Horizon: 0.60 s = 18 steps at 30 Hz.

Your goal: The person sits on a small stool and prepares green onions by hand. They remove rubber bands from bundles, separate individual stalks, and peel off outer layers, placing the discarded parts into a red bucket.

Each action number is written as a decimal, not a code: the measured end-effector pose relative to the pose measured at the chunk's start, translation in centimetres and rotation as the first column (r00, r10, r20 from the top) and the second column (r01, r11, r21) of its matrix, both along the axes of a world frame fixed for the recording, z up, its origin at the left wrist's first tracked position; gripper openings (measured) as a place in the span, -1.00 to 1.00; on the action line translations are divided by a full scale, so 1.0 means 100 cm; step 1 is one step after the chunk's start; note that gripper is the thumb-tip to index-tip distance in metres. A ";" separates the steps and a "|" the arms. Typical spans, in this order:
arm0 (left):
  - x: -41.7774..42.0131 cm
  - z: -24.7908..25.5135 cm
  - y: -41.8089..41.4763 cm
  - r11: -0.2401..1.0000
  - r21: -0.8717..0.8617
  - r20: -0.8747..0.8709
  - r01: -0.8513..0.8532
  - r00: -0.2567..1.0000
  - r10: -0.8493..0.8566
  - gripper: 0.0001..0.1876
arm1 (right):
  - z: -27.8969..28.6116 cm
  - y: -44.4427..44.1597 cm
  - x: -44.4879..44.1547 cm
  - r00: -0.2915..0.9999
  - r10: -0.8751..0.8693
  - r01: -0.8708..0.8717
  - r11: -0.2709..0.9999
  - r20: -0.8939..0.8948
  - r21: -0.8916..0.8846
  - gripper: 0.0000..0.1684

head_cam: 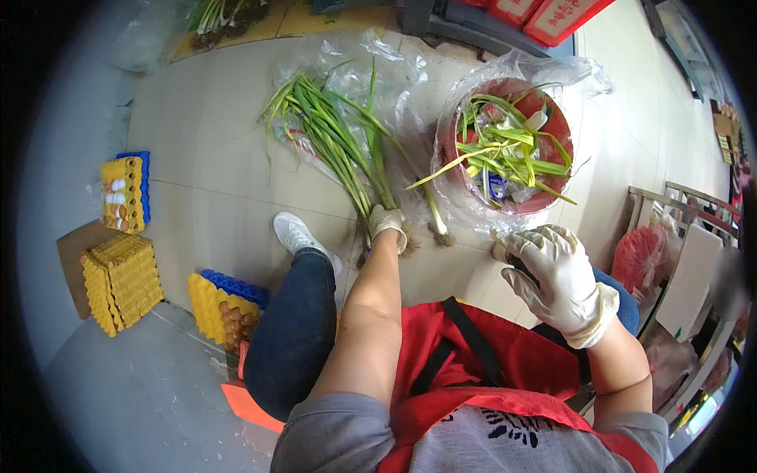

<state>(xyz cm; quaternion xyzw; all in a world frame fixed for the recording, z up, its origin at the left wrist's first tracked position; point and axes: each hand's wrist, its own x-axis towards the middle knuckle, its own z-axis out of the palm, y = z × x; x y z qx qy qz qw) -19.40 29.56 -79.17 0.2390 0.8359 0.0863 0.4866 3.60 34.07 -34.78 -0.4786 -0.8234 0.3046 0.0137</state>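
Note:
My left hand (387, 226), in a pale disposable glove, is closed around the lower stalks of green garlic plants (331, 136), near their roots. Their leaves spread away from me over a clear plastic bag on the floor. Just right of that hand lies a single stalk with a white bulb and brown roots (439, 222). My right hand (550, 272), gloved too, is raised over my right knee with its fingers spread and bent; nothing shows in it. Beyond it stands a round red bin (559, 127) lined with clear plastic, holding yellowed and green leaves and some wrappers.
At the left are a stack of yellow egg trays (127, 281) and trays with eggs (222, 313) (121, 198). More rooted plants (222, 20) lie on cardboard at the top left. Red boxes (559, 20) stand beyond the bin. A metal rack (641, 201) is at the right.

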 end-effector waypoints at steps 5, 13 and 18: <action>0.013 0.062 0.008 0.890 0.149 0.484 -0.431 0.816 0.315 -0.90 | -0.010 -0.004 0.009 0.997 -0.072 0.075 0.992 -0.034 0.106 -0.54; 0.046 0.221 0.008 0.634 0.301 0.690 -0.712 0.622 0.371 -0.81 | -0.009 -0.010 0.007 0.988 -0.135 0.142 0.986 -0.070 0.092 -0.68; 0.074 0.306 -0.025 0.597 0.409 0.728 -0.690 0.641 0.243 -0.80 | -0.022 -0.016 0.001 0.960 -0.130 0.145 0.988 -0.247 0.044 -0.58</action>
